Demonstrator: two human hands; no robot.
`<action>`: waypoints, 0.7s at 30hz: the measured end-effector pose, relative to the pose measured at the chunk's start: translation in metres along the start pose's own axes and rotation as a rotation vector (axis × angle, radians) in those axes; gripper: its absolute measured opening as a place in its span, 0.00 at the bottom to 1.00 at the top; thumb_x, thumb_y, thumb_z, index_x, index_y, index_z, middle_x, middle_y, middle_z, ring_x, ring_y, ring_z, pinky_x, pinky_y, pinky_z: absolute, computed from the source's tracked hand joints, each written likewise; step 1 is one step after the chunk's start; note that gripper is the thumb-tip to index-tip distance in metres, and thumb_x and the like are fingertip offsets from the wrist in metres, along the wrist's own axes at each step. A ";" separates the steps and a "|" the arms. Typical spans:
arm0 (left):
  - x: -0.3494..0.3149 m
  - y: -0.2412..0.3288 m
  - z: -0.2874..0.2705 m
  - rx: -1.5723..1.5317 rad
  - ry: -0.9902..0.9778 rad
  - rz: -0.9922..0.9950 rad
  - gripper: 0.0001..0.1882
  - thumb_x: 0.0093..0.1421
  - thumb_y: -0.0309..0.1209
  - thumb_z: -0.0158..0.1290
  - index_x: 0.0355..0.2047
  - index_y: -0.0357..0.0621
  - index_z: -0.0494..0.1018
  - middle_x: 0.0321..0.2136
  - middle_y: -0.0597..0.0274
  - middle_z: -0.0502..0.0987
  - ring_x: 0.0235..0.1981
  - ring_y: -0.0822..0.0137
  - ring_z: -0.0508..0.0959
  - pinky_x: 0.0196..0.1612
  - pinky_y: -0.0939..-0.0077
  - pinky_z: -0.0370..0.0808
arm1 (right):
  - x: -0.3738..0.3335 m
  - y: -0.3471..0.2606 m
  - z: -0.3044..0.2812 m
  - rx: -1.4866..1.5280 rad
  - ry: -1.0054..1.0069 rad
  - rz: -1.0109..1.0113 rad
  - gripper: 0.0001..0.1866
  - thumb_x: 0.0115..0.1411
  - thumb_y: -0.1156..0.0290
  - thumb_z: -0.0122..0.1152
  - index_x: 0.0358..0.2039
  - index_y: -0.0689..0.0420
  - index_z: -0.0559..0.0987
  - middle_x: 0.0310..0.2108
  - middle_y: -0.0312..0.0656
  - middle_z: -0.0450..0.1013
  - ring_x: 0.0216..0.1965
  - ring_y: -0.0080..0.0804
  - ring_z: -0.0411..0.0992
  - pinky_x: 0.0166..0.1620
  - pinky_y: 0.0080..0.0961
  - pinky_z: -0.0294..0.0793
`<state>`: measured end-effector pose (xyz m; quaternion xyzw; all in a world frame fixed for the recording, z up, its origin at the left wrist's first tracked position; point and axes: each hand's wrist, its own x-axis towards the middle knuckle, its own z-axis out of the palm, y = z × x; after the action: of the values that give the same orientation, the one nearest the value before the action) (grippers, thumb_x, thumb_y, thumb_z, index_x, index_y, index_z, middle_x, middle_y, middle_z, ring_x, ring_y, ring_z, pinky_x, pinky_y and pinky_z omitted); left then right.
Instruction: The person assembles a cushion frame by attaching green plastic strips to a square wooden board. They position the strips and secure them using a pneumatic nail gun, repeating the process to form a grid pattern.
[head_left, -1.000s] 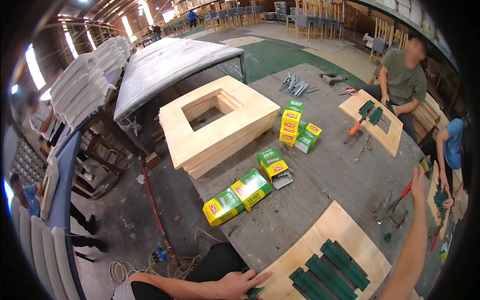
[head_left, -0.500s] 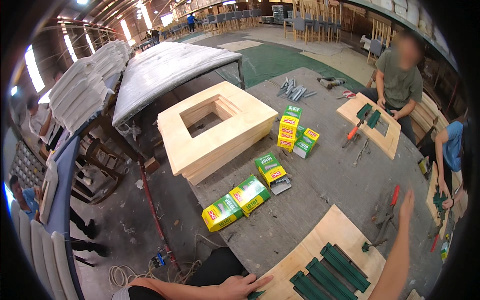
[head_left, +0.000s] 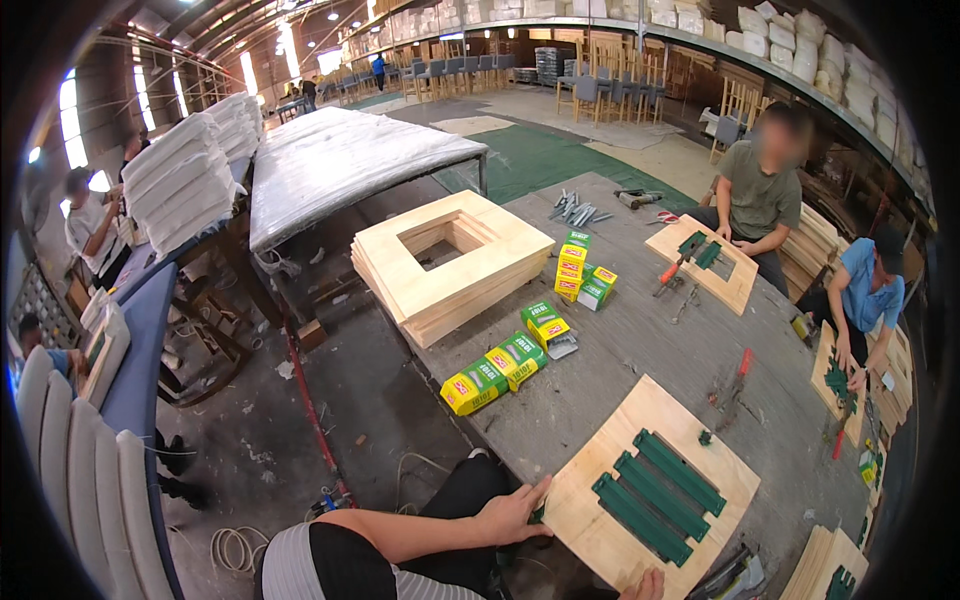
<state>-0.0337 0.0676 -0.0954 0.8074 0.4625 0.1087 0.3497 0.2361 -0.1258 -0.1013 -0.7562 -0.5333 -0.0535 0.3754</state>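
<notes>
Tabletop (head_left: 640, 340) lies open beyond the wooden panel (head_left: 640, 408), flanked by yellow-green boxes (head_left: 478, 386) left and, seemingly, a red-handled tool (head_left: 744, 363) right.

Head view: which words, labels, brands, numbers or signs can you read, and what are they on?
Upright yellow-and-green box: legible print, which I won't copy out.
Box beside it: print, likewise not copied.
Open box: print, not copied.
Two boxes end to end: print, not copied.
Small box at far right: too small to read.
Wooden panel: no print visible.
</notes>
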 end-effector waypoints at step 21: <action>-0.071 0.060 -0.013 -0.486 0.105 0.016 0.21 0.69 0.45 0.56 0.47 0.37 0.73 0.37 0.57 0.79 0.34 0.64 0.80 0.38 0.69 0.78 | -0.008 0.001 -0.020 0.298 -0.195 0.092 0.24 0.72 0.62 0.52 0.62 0.63 0.72 0.61 0.53 0.71 0.64 0.47 0.67 0.67 0.40 0.61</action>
<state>-0.0387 -0.0045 -0.0357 0.6963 0.4340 0.2613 0.5084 0.2396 -0.1440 -0.0913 -0.7176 -0.5338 0.1167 0.4319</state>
